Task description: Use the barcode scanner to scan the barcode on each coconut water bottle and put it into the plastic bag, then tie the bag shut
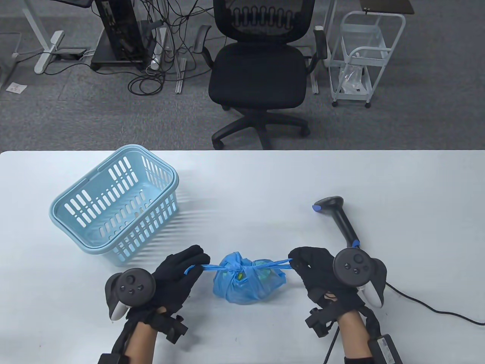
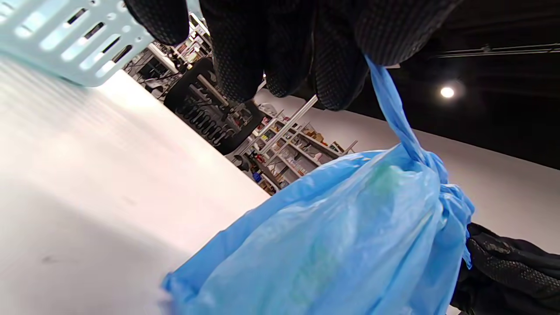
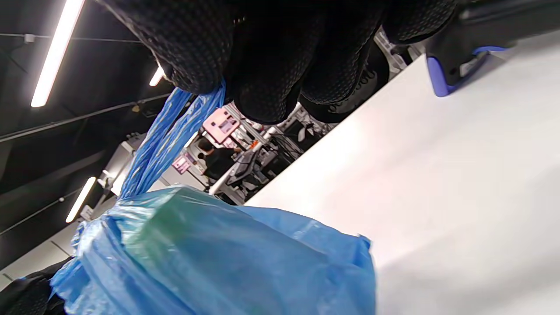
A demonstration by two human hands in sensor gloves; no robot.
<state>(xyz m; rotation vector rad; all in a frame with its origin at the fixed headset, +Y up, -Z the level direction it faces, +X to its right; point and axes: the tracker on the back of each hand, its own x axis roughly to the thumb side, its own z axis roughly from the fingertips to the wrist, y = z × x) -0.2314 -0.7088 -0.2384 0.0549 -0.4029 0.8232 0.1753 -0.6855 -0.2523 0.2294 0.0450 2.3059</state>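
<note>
While the crinkled blue plastic bag (image 1: 248, 282) sits knotted, the left hand (image 1: 178, 273) and right hand (image 1: 316, 269) pinch its twisted handles.

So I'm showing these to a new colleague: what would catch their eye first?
Probably the blue plastic bag near the table's front edge, knotted at the top, with the left hand and right hand pulling its handle ends taut to either side. Next, the light blue basket lying behind the left hand, and the black barcode scanner behind the right hand.
</note>
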